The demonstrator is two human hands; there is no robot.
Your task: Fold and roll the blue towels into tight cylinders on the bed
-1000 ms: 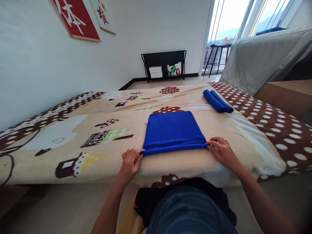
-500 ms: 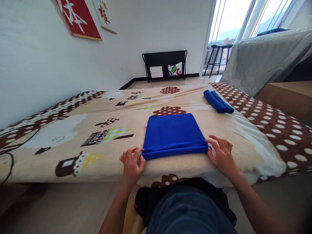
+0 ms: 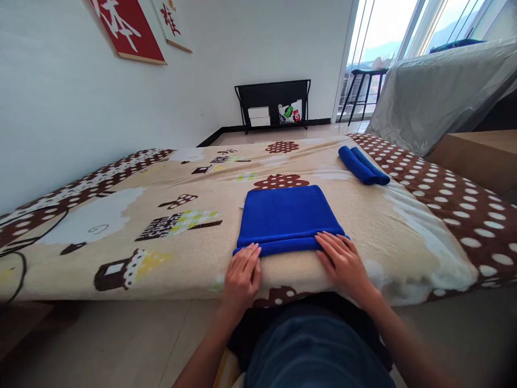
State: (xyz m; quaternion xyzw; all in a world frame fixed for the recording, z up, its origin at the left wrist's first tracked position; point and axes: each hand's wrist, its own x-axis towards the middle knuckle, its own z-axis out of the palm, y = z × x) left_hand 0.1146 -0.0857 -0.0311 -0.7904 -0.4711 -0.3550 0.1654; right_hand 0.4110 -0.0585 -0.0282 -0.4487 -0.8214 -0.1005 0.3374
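A blue towel (image 3: 286, 213) lies flat on the bed in front of me, its near edge turned over into a narrow roll. On the left end of that roll rest the fingers of my left hand (image 3: 243, 272), stretched out and holding nothing. My right hand (image 3: 341, 261) lies with extended fingers on the roll's right part, its thumb at the near side. Neither hand is closed around the cloth. Farther back on the right are rolled blue towels (image 3: 361, 166), side by side.
A cream patterned blanket (image 3: 194, 242) with brown dotted borders covers the bed. To the right stand a cardboard box (image 3: 476, 156) and furniture under plastic sheeting (image 3: 436, 97). A black rack (image 3: 272, 97) is against the far wall, and a stool (image 3: 365, 89) by the window.
Both hands have let go of the roll's corners and moved inward along it. Their fingers now lie flat on top instead of pinching the ends.
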